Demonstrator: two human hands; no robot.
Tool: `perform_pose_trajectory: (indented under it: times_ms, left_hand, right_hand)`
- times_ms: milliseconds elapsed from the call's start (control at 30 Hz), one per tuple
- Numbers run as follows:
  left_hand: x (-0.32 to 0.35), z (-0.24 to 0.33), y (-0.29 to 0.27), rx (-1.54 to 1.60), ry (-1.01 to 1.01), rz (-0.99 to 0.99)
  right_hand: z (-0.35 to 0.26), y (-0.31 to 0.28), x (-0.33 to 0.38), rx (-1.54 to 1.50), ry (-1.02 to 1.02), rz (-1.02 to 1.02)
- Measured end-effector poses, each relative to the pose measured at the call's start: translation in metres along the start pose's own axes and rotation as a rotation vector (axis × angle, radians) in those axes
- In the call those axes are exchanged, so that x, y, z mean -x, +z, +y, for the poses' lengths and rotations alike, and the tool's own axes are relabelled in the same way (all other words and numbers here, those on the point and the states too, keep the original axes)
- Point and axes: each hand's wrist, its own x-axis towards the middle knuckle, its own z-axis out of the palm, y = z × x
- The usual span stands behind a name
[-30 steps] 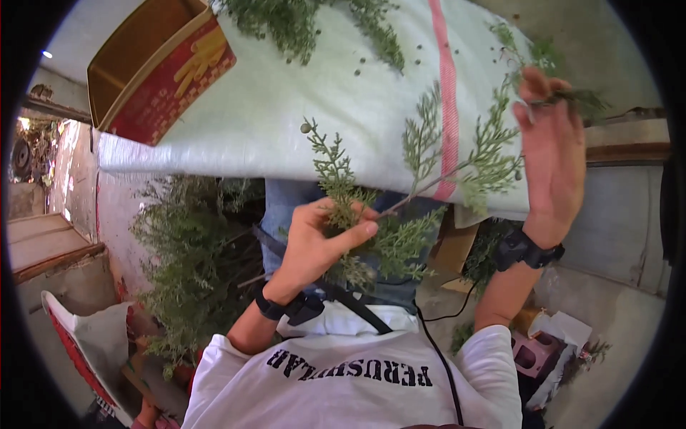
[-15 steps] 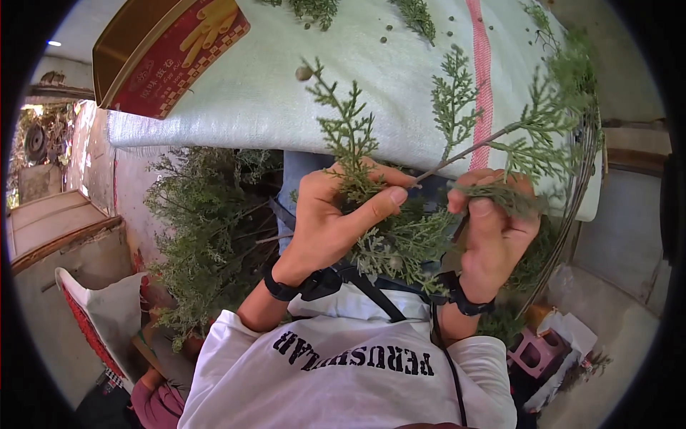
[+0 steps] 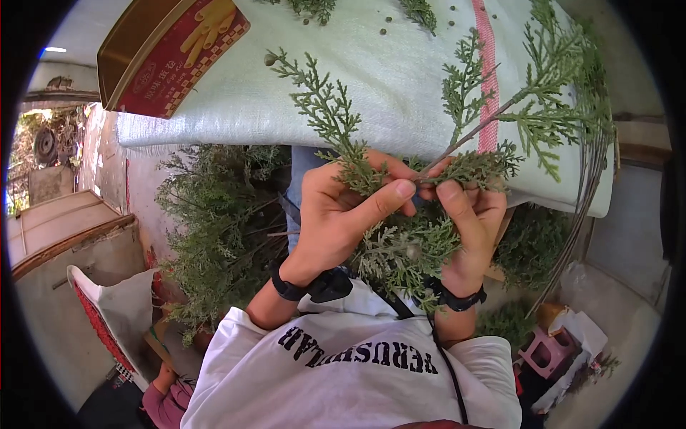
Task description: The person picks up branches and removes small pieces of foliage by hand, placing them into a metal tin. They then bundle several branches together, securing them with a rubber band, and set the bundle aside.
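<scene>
My left hand point(image 3: 332, 211) is closed, its thumb and fingers pinching the stems of evergreen sprigs point(image 3: 325, 107) just below the sack's near edge. One sprig has a small round cone at its tip. Close beside it, my right hand point(image 3: 471, 225) pinches a small leafy sprig point(image 3: 482, 168) against the same gathered stems. A longer evergreen branch point(image 3: 475, 132) slants from the joined fingertips up to the right, over the sack. More foliage point(image 3: 411, 250) hangs below, between my wrists. The exact point where the stems meet is partly hidden by my fingers.
A white woven sack point(image 3: 257, 111) with a pink stripe covers the surface ahead. On it stands a red and gold tin point(image 3: 175, 64). Long thin wires or stems point(image 3: 587, 171) hang at the right. Cut greenery point(image 3: 221, 236) fills the left. Another person's sleeve point(image 3: 171, 404) shows lower left.
My right hand has moved left with its small sprig, up to my left fingertips. The cone-tipped sprig leans further left, and the view has shifted slightly.
</scene>
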Motion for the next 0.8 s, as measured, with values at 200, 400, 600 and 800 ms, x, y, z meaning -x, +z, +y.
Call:
perform_pose_trajectory:
  times_ms: [200,400,600,800]
  left_hand:
    - [-0.0007,0.0001,0.0019,-0.003,-0.004,0.005]
    - [-0.0010,-0.0012,-0.0049,0.123,-0.033,-0.050]
    - [-0.0030,-0.0036,-0.0063,0.174,-0.042,-0.094]
    - [-0.0034,-0.0029,0.0005,0.052,-0.024,-0.012]
  right_hand:
    - [0.0032,-0.0034,-0.0007,-0.045,0.019,0.020]
    - [0.0048,-0.0014,-0.0004,-0.028,0.019,0.046]
    - [0.0066,-0.0028,-0.0010,-0.020,0.042,0.091]
    - [0.0077,-0.0001,-0.0001,-0.076,0.047,0.131]
